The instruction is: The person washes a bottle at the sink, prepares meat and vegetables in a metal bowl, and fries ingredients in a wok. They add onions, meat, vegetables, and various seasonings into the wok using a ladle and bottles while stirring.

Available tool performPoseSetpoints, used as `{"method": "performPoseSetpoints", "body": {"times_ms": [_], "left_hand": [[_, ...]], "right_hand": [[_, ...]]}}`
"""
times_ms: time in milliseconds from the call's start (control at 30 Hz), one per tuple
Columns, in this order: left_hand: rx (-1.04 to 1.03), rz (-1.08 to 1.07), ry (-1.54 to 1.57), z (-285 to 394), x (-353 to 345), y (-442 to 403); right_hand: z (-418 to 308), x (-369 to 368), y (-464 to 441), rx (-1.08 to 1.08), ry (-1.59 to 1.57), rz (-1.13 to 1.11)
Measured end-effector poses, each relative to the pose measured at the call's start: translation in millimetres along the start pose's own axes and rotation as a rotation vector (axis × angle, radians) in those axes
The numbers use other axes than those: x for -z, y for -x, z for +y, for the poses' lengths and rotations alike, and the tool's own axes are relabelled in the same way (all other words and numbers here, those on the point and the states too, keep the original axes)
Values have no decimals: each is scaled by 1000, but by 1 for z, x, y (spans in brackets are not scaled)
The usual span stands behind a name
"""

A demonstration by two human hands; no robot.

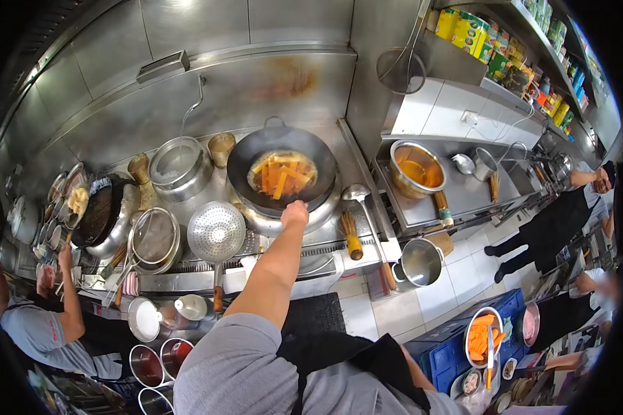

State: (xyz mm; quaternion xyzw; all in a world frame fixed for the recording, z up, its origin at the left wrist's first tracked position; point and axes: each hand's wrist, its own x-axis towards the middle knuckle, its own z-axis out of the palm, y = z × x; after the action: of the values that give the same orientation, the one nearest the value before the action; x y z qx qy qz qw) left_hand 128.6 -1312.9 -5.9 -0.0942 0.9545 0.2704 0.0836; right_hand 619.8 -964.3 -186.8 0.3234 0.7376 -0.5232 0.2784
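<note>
From where I stand, the cook's left hand point(295, 213) has its grip clenched on the near edge of the dark wok point(246, 151); the fingers hide whatever part of the edge they grasp. The wok sits on a burner of the steel range point(187, 261), and orange and yellow strips point(282, 176) lie heaped in amber liquid at its bottom. The right hand is out of sight, so I can't tell its grip. Left of the wok rests a perforated skimmer point(217, 225), its wooden handle hanging over the range's front; to the right are a ladle point(356, 192) and a yellow-handled brush point(351, 241). Further right, a steel tabletop point(467, 197) carries a metal bowl point(417, 166) holding orange liquid.
</note>
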Motion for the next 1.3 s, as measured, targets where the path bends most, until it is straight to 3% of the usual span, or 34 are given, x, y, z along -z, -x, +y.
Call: {"method": "performPoseSetpoints", "body": {"times_ms": [100, 133, 200, 367, 433, 467, 500, 567, 600, 633, 700, 733, 800, 833, 900, 967, 1000, 1033, 1067, 1100, 1167, 1300], "left_hand": [[-36, 8, 24, -8, 0, 0], [-35, -7, 26, -8, 4, 1], [-16, -40, 39, -7, 16, 8], [-67, -62, 39, -28, 7, -5], [-189, 13, 0, -43, -5, -11], [-244, 5, 143, -44, 3, 5], [-217, 14, 144, -52, -5, 10], [-477, 371, 236, -71, -29, 23], [-466, 326, 243, -72, -23, 50], [-420, 298, 385, -87, -39, 64], [-94, -28, 622, -114, -72, 119], [-39, -93, 741, -110, -73, 168], [37, -41, 766, -128, -106, 247], [174, -57, 801, -118, -101, 289], [321, 28, 847, -139, -113, 355], [302, -93, 435, -175, -129, 422], [351, 6, 486, -208, -152, 452], [355, 162, 358, -199, -133, 486], [514, 263, 356, -200, -123, 517], [672, 349, 460, -200, -111, 547], [787, 634, 509, -179, -83, 612], [1025, 1062, 554, -158, -93, 729]], "right_hand": [[4, 19, -30, 402, 446, -87], [-8, 22, -31, 401, 448, -96], [-28, 29, -31, -5, 149, -108], [-36, 44, -87, 63, 397, -176], [-24, 50, -121, 287, 557, -326], [-29, 50, -124, 471, 587, -233], [-40, 49, -127, 474, 602, -258], [-65, 56, -139, 182, 322, -480], [-72, 60, -148, 183, 351, -507], [-78, 62, -155, 191, 359, -551], [-93, 69, -166, 197, 406, -641], [-101, 75, -168, 224, 415, -686], [-126, 76, -174, 314, 564, -735], [-132, 72, -183, 196, 485, -791], [-169, 55, -186, 123, 669, -842], [-203, 17, -190, 145, 870, -970], [-224, -5, -182, 182, 893, -1009], [-241, -31, -173, 218, 915, -1051], [-255, -59, -166, 262, 910, -1120], [-267, -91, -158, 299, 897, -1191], [-297, -143, -113, 491, 939, -1317], [-313, -207, -14, 600, 897, -1388]]}}
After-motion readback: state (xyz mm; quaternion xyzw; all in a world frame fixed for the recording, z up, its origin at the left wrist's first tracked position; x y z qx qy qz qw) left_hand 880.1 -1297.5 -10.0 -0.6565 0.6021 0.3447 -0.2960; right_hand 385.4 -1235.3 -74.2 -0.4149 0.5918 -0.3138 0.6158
